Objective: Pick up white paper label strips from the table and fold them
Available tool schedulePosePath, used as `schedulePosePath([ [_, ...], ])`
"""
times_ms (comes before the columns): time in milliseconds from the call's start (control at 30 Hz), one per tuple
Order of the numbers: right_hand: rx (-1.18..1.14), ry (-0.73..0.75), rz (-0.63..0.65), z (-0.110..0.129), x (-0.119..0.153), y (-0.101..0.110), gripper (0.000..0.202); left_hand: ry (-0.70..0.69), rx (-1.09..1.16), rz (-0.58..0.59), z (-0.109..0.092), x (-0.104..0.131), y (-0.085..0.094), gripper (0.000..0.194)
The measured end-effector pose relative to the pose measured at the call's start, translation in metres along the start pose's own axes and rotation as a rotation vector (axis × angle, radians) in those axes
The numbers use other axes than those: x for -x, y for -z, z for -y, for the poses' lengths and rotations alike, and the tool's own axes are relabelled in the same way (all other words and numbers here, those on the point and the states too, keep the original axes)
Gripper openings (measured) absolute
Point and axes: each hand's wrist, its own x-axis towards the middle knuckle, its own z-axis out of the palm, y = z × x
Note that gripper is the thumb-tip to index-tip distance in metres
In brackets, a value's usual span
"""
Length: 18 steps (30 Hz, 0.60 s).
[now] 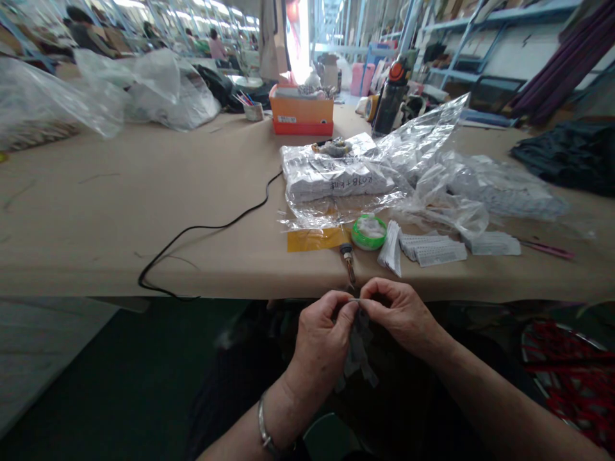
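Observation:
My left hand (327, 326) and my right hand (401, 314) meet just off the table's front edge. Thumb and forefinger of each are pinched together on a thin pale strip (356, 300), most of it hidden by the fingertips. Several whitish strips (358, 349) dangle below, beside my left hand; whether they join the pinched one I cannot tell. Just beyond my fingertips, a dark-handled tool with a metal shaft (349, 259) lies at the edge. Next to it are a green round container (369, 232) with white material inside and stacks of printed white labels (432, 248).
Clear plastic wrap (346, 179) covers white bundles on the brown-covered table (144, 166). A black cord (206, 227) runs leftward to the edge. Pink-handled scissors (550, 248) lie right. An orange box (302, 115) and dark bottle (387, 102) stand behind. Other people sit far left.

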Motion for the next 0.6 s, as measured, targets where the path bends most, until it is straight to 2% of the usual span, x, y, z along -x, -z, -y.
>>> schedulePosePath([
  [333,0.103,0.085,-0.049,-0.001,-0.006,0.001,0.009,-0.125,-0.122,-0.061,-0.002,-0.009,0.002,0.014],
  [600,0.114,0.112,-0.052,-0.005,-0.009,0.001,0.007,-0.149,-0.195,-0.066,0.002,-0.012,0.001,0.015],
])
